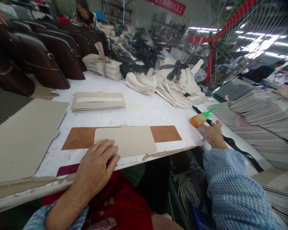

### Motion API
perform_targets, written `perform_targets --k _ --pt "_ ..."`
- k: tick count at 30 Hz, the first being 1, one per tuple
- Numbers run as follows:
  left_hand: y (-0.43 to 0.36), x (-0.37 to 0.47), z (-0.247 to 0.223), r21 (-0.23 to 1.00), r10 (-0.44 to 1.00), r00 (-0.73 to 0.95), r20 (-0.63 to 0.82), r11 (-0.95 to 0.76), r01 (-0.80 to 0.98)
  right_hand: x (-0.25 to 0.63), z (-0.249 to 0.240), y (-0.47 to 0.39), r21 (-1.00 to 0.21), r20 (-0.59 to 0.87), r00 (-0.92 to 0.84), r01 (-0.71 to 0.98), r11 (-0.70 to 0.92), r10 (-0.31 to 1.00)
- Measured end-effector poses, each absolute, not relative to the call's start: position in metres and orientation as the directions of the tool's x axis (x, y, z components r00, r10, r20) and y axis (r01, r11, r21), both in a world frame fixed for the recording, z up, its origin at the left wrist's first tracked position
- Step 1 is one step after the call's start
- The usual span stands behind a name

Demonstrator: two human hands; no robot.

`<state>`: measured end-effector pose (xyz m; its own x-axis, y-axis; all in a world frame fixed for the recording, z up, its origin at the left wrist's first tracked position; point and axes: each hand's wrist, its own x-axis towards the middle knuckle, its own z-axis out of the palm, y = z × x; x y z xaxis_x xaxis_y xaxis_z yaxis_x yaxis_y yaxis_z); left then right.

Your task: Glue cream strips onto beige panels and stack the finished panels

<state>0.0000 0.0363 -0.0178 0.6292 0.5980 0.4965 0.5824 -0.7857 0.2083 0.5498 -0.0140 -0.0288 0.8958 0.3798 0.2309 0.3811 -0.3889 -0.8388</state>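
Note:
A beige panel (127,140) lies across a longer brown strip (166,133) near the table's front edge; the strip shows at both sides. My left hand (96,166) rests on the panel's left front corner, fingers lying flat and holding nothing. Over at the right edge of the table, my right hand (214,134) has its fingers at a bottle (198,120) of amber liquid with a green nozzle. The bottle is tilted, its nozzle pointing up to the right. Behind the panel sits a small stack of beige pieces (99,103) with a pale strip on top.
Large beige sheets (26,140) cover the left side. Dark brown bags (42,60) stand at the back left, near a person (86,17). Bundled beige pieces (141,82) lie behind. Stacked sheets (261,124) and a fan guard (220,41) are at right.

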Motion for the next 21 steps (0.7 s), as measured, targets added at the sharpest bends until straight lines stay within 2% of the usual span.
perform_targets --k 2,4,6,7,8,9,11,14,17,21 --pt "0.036 0.000 -0.018 0.208 0.595 0.631 0.498 -0.788 0.579 0.527 -0.018 -0.017 -0.855 0.284 0.917 0.374 -0.358 0.280" --pt "0.036 0.000 -0.018 0.210 0.596 0.629 0.499 -0.787 0.580 0.491 -0.007 -0.024 -0.852 0.363 0.884 0.443 -0.280 0.295" --pt "0.036 0.000 -0.017 0.207 0.595 0.628 0.501 -0.787 0.581 0.443 0.002 -0.034 -0.866 0.357 0.765 0.486 -0.116 0.536" --pt "0.036 0.000 -0.016 0.202 0.593 0.630 0.502 -0.788 0.581 0.417 0.005 -0.039 -0.877 0.236 0.629 0.465 -0.116 0.741" --pt "0.036 0.001 -0.015 0.196 0.591 0.632 0.501 -0.789 0.582 0.392 0.007 -0.044 -0.861 0.129 0.487 0.487 -0.146 0.864" --pt "0.036 0.001 -0.014 0.189 0.590 0.634 0.500 -0.789 0.585 0.369 0.008 -0.047 -0.818 0.095 0.390 0.555 -0.152 0.916" --pt "0.036 0.003 -0.012 0.187 0.592 0.636 0.495 -0.787 0.588 0.331 0.006 -0.052 -0.698 0.091 0.284 0.702 -0.142 0.955" --pt "0.033 0.008 -0.009 0.235 0.610 0.625 0.488 -0.781 0.579 0.299 -0.001 -0.053 -0.566 0.146 0.253 0.814 -0.129 0.956" --pt "0.030 0.017 -0.008 0.312 0.622 0.630 0.464 -0.781 0.541 0.288 -0.007 -0.049 -0.555 0.160 0.311 0.813 -0.175 0.937" --pt "0.026 0.037 -0.009 0.400 0.623 0.652 0.432 -0.780 0.481 0.284 -0.009 -0.045 -0.633 0.049 0.381 0.727 -0.266 0.923"
